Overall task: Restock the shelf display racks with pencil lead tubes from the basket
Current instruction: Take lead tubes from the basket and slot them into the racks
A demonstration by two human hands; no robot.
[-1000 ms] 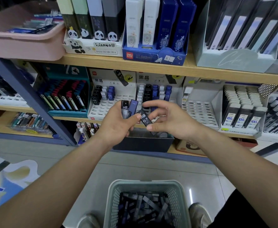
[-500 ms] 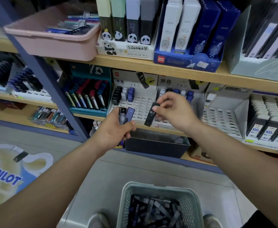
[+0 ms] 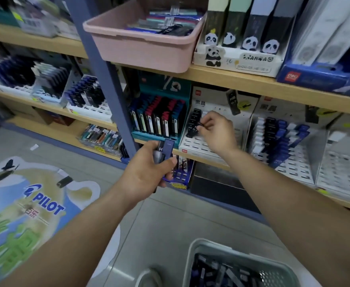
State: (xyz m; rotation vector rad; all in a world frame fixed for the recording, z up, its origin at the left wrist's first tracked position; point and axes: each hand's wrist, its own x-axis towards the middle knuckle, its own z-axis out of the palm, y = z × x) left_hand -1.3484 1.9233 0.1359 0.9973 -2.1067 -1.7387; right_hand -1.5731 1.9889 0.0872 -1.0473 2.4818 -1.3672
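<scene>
My right hand (image 3: 216,129) pinches a black lead tube marked HB 0.7 (image 3: 192,129) at the left column of a white slotted display rack (image 3: 199,145) on the middle shelf. Several black tubes stand in that column behind it. My left hand (image 3: 149,170) is lower and to the left, gripping a few tubes (image 3: 164,150), black, grey and dark blue, in front of the shelf edge. A grey-green basket (image 3: 192,264) with many loose tubes sits on the floor at the bottom right.
A second white rack (image 3: 294,168) with black, white and blue tubes stands to the right, a teal box of tubes (image 3: 157,119) to the left. A blue upright post (image 3: 107,79) splits the shelving. A pink bin (image 3: 145,48) overhangs the top shelf. A Pilot floor sticker (image 3: 25,204) lies left.
My right hand carried the HB 0.7 tube from my left hand up and left to the left rack's first column. The view swung left and closer to the shelf.
</scene>
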